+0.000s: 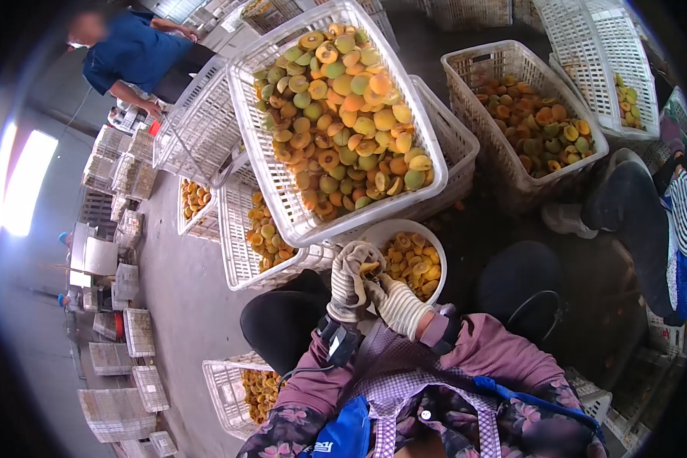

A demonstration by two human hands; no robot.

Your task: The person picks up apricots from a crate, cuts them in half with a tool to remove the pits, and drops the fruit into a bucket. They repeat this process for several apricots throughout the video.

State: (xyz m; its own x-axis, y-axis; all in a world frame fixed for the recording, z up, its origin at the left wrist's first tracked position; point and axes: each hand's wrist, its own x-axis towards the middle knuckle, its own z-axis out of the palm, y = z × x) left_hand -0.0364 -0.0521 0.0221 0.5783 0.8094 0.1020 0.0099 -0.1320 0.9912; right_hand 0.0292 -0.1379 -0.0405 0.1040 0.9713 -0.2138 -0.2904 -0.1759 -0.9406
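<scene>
My left hand, in a white knitted glove, is closed around a yellow apricot piece. Close against it is my right hand, in a striped glove, with its fingers closed at the fruit; what they grip is hidden. Just beyond both hands stands a white bucket holding yellow apricot pieces. Past the bucket, a large white plastic crate is tilted toward me. It is heaped with halved apricots, orange, yellow and green.
Another apricot crate stands at the right, near a seated person's leg. More fruit crates stand on the left, one by my side. A person in blue stands at upper left. Stacked crates line the floor.
</scene>
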